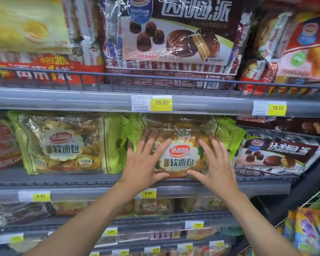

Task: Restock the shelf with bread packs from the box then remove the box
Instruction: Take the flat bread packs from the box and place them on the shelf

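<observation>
Bread pack stands upright at the front of the middle shelf, just right of a matching green pack. Left hand and right hand lie flat against its face, fingers spread wide, pressing, gripping nothing. Box not in view. Risk: slick wrapper; an uneven push could tip the pack forward off the shelf lip.
</observation>
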Demonstrator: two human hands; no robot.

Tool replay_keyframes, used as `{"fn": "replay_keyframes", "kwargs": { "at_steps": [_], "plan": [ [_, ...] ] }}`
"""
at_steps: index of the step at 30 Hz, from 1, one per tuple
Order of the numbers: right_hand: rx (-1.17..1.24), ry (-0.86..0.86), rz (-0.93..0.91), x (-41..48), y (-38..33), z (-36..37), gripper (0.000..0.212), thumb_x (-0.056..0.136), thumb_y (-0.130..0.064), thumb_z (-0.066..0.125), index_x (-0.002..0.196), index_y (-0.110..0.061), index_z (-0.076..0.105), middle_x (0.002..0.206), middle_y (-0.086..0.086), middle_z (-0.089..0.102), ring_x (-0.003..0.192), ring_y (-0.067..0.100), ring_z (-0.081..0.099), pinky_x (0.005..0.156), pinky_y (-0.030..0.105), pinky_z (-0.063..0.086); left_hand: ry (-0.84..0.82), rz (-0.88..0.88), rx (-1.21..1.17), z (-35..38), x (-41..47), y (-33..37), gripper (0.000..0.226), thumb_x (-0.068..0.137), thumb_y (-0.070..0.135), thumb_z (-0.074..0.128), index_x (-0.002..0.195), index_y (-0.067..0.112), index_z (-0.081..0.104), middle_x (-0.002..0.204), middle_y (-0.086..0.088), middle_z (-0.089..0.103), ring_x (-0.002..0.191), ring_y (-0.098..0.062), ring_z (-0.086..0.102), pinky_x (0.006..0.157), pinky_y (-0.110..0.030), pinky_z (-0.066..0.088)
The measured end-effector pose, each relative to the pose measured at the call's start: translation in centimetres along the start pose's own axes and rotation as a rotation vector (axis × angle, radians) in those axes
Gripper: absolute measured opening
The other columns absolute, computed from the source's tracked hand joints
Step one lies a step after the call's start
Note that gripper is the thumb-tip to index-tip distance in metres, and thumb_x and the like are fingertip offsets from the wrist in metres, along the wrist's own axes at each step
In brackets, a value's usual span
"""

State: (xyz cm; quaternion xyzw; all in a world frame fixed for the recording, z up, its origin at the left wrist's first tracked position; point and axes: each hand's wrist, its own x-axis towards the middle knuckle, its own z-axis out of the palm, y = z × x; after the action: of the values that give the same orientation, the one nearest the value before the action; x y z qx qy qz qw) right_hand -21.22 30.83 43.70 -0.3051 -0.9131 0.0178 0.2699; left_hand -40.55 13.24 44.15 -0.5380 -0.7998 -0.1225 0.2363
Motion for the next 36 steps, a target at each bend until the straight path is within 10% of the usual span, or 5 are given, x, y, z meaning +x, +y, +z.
{"fn": "replay_keyframes", "kwargs": {
  "at_steps": [17, 24, 36],
  "plan": [
    [0.160, 0.232, -0.064, -3.3, -11.5, -0.7, 0.090, 0.085, -0.050, 0.074, 0.158, -0.028, 0.025, 0.163, 0.000, 0.026, 0.152, 0.015, 0.019, 0.124, 0.043, 0.015, 0.073, 0.071, -0.060, -2.1, -7.9, -9.2, 0.084, 0.087, 0.059, 0.065, 0.158, 0.039, 0.025, 0.169, -0.004, 0.011, 0.157, -0.028, 0.007, 0.117, -0.069, 0.021],
    [0.519, -0.007, -0.149, -3.8, -22.1, 3.1, 0.032, 0.095, -0.026, 0.068, 0.126, -0.025, 0.063, 0.111, -0.020, 0.058, 0.106, -0.009, 0.054, 0.086, 0.006, 0.040, 0.039, -0.277, -0.052, -3.6, -12.0, -19.1, 0.087, 0.082, 0.056, 0.073, 0.155, 0.031, 0.033, 0.158, -0.015, 0.035, 0.146, -0.040, 0.032, 0.117, -0.062, 0.029],
    [0.460, -0.195, 0.122, 2.0, -33.2, 9.2, 0.042, 0.083, -0.048, 0.076, 0.114, -0.032, 0.052, 0.104, -0.016, 0.059, 0.094, 0.006, 0.060, 0.077, 0.034, 0.056, -0.168, -0.927, -0.515, -3.9, -11.8, -29.9, 0.099, 0.071, 0.059, 0.082, 0.135, -0.006, 0.042, 0.132, -0.028, 0.053, 0.125, -0.043, 0.051, 0.098, -0.049, 0.051]
  ]
}}
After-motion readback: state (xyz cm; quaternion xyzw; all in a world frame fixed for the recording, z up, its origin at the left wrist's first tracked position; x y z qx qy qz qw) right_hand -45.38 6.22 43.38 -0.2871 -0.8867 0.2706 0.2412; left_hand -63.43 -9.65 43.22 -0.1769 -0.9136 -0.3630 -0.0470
